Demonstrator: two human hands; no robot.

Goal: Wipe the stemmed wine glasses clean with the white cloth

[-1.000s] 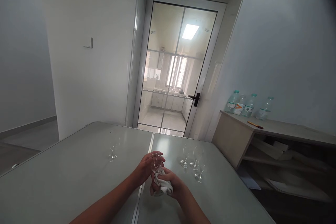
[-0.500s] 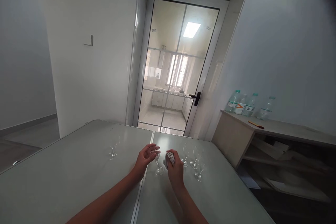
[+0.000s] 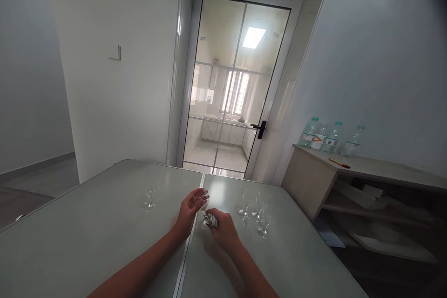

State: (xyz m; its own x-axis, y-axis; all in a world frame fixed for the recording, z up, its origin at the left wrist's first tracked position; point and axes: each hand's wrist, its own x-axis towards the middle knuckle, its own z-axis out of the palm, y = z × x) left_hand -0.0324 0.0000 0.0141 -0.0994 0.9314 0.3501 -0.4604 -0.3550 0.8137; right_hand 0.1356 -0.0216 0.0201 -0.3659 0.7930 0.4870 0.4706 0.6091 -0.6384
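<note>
My left hand (image 3: 192, 206) is closed around the bowl of a clear wine glass (image 3: 204, 198), which stands near the table's centre seam. In my right hand (image 3: 223, 228) is a bunched whitish cloth (image 3: 211, 220), pressed against the stem of that glass just above its foot. The fingers of my right hand partly hide the foot. To the right stand three more stemmed glasses, among them a near one (image 3: 264, 229) and a left one (image 3: 245, 209). Another stemmed glass (image 3: 150, 200) stands apart on the left half of the table.
The pale grey-green table (image 3: 104, 242) has a metal seam running through it. Beyond its far edge is a glass-panelled door (image 3: 226, 84) with a black handle (image 3: 261, 129). At right, a shelf unit (image 3: 314, 172) carries several plastic bottles (image 3: 330, 138) and a red-and-yellow stick-like item (image 3: 339, 163).
My right hand has moved left with the cloth, from beside the glass onto its stem. My left hand and the held glass have shifted slightly left.
</note>
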